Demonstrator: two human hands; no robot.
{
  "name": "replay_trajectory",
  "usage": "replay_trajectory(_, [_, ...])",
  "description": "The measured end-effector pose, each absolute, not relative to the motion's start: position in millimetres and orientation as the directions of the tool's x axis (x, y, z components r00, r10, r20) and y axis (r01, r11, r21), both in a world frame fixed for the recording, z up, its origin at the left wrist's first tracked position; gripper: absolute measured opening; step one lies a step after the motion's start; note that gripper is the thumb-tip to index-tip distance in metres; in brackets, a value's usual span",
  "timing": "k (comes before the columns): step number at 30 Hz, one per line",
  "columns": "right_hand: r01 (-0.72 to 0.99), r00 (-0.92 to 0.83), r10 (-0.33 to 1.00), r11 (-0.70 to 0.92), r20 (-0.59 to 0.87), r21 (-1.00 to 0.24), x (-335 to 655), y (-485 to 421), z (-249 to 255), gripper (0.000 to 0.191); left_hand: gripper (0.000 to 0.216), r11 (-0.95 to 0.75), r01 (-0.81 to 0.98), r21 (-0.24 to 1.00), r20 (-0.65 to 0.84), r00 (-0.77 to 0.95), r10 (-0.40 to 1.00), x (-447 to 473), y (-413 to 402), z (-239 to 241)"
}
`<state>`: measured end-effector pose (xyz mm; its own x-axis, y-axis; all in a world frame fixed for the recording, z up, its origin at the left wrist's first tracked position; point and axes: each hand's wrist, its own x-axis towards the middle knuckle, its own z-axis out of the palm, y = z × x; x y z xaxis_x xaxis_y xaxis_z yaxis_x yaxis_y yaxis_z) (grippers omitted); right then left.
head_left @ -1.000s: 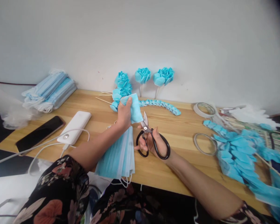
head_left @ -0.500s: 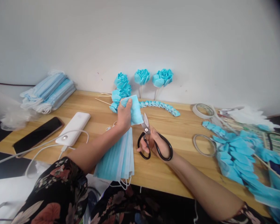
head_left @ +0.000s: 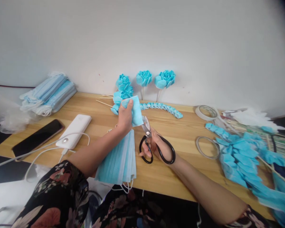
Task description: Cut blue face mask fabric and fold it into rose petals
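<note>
My left hand pinches a folded piece of light blue mask fabric, thumb on top. In my right hand are black-handled scissors, fingers through the loops. The blades are a little apart and point up, beside the lower right corner of the fabric; I cannot tell whether they touch it. Below my left forearm, a fan of blue face masks lies at the table's front edge. Behind my left hand are blue fabric flowers on sticks and a curved strip of folded blue petals.
Two more fabric flowers lean on the wall. At left are a mask stack, a phone and a white power bank with a cable. To the right lie tape rolls and a heap of folded blue strips.
The scissor blades look slightly wider apart and have tilted a little to the left. Both hands keep nearly the same place, and the fabric is still held.
</note>
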<state>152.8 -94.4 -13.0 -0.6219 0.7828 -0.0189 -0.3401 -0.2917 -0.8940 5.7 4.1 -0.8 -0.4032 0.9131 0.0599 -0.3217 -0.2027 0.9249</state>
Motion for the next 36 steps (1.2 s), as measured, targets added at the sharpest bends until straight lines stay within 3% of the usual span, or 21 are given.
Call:
replay_trajectory(14, [-0.348,-0.59,0.807,-0.285,-0.028,-0.893,153.4,-90.9,-10.1,0.05,0.023,-0.295,-0.225,0.929,0.196,-0.379,0.904,6.0,2.5,-14.8])
replay_trajectory(21, [-0.298,-0.645,0.763,-0.285,-0.028,-0.911,154.4,-93.4,-12.1,0.062,0.024,-0.228,-0.291,0.929,0.089,-0.424,0.901,5.0,3.2,-1.0])
replay_trajectory(29, [-0.273,-0.621,0.784,-0.225,-0.008,-0.935,154.1,-96.6,-11.0,0.069,0.023,-0.23,-0.324,0.917,0.093,-0.388,0.917,8.4,0.9,-2.4])
replay_trajectory(36, [-0.276,-0.616,0.788,-0.217,-0.001,-0.936,156.2,-95.2,-8.2,0.076,0.023,-0.103,-0.463,0.88,-0.06,-0.323,0.944,5.7,-0.8,5.6])
